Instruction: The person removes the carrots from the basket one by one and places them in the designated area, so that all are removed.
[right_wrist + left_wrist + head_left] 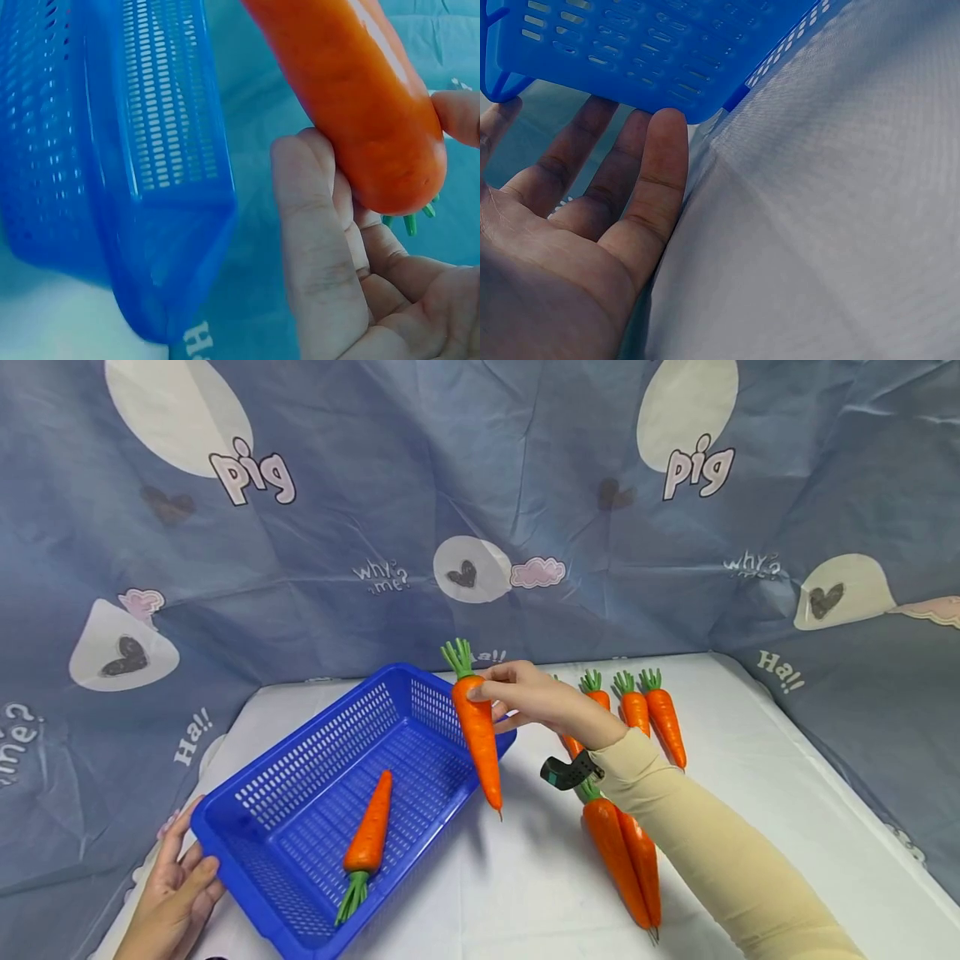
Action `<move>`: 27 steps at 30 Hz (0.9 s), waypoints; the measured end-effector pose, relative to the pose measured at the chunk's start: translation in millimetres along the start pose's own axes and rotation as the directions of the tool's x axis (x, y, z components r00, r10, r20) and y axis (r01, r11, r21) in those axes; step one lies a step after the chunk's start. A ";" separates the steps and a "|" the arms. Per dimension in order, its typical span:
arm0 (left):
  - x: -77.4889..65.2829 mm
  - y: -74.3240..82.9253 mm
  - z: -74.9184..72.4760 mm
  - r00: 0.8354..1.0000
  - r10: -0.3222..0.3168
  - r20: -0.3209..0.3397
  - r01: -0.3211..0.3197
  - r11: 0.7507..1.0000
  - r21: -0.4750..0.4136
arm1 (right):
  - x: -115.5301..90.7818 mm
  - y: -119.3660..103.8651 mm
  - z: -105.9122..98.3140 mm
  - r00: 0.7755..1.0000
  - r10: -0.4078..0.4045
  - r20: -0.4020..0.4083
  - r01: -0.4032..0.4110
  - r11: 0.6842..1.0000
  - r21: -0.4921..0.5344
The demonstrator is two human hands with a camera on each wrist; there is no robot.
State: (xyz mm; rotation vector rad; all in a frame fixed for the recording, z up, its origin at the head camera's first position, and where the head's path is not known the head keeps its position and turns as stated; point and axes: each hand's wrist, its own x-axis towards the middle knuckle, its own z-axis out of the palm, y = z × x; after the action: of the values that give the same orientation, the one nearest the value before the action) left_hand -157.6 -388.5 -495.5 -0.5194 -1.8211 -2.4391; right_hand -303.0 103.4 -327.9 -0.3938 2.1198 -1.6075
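Note:
Pinched between the thumb and fingers of my right hand (525,697) is an orange carrot (476,727) with short green stems, hanging tip down over the near right end of a blue plastic basket (405,670). The right wrist view shows this carrot's thick end (382,142) close up, fingers along one side and thumb on the other. One more carrot (371,831) lies inside the basket, stems toward me. At the basket's left end, my left hand (172,893) touches its outer wall; in the left wrist view the fingers (664,165) are fairly straight, fingertips at the edge.
Several carrots (665,722) lie in a row at the right back of the white table (517,893), some partly behind my right arm. Two carrots (611,852) lie side by side nearer me, beside the beige sleeve (720,852). A patterned blue cloth (487,485) rises behind.

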 end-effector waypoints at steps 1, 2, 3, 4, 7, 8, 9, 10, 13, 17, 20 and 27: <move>0.0 0.1 -0.2 1.000 -0.004 -0.004 0.004 1.000 0.005 | -2.3 0.3 -1.8 1.000 0.004 -0.004 -0.004 1.000 0.000; 0.0 0.2 -0.4 1.000 -0.006 -0.007 0.006 1.000 0.008 | -4.5 0.9 -3.6 1.000 0.008 -0.010 -0.008 1.000 0.001; 0.0 0.3 -0.5 1.000 -0.006 -0.009 0.006 1.000 0.011 | -6.4 1.7 -5.3 1.000 0.012 -0.013 -0.012 1.000 0.004; 0.0 0.4 -0.5 1.000 -0.005 -0.011 0.005 1.000 0.012 | -8.3 2.3 -6.9 1.000 0.014 -0.016 -0.014 1.000 0.009; -0.4 0.7 -0.2 1.000 0.003 -0.009 -0.002 1.000 0.008 | -13.5 5.1 -11.2 1.000 0.018 -0.022 -0.017 1.000 0.014; -0.4 0.6 0.1 1.000 0.004 -0.007 -0.004 1.000 0.005 | -14.9 6.4 -12.5 0.999 0.021 -0.027 -0.020 1.000 0.018; -0.5 0.6 0.4 1.000 0.005 -0.004 -0.005 1.000 0.003 | -16.4 7.4 -13.8 0.999 0.022 -0.030 -0.022 1.000 0.017; -0.5 0.6 0.7 1.000 0.006 -0.002 -0.006 1.000 0.000 | -18.1 8.7 -15.2 0.999 0.020 -0.033 -0.020 1.000 0.012; -0.8 0.7 1.1 1.000 0.010 0.004 -0.010 1.000 0.001 | -22.9 12.7 -19.3 0.999 0.019 -0.046 -0.019 1.000 0.003; -1.4 1.2 0.5 1.000 0.014 -0.002 -0.014 1.000 0.004 | -27.7 19.2 -25.1 0.998 0.011 -0.061 -0.012 1.000 -0.002; -1.1 1.0 0.8 1.000 0.001 -0.009 -0.001 1.000 0.011 | -33.1 24.6 -30.2 0.997 0.011 -0.077 -0.013 1.000 -0.023; -1.3 2.2 2.1 1.000 0.004 -0.006 -0.004 0.999 0.046 | -50.4 35.5 -40.6 0.993 0.037 -0.109 -0.043 0.998 -0.050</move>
State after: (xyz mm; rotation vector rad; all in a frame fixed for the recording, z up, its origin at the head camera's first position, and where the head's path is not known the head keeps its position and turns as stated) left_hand -155.3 -387.5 -493.4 -0.5107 -1.8671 -2.3873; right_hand -279.0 171.3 -344.0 -0.2842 2.2394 -1.5866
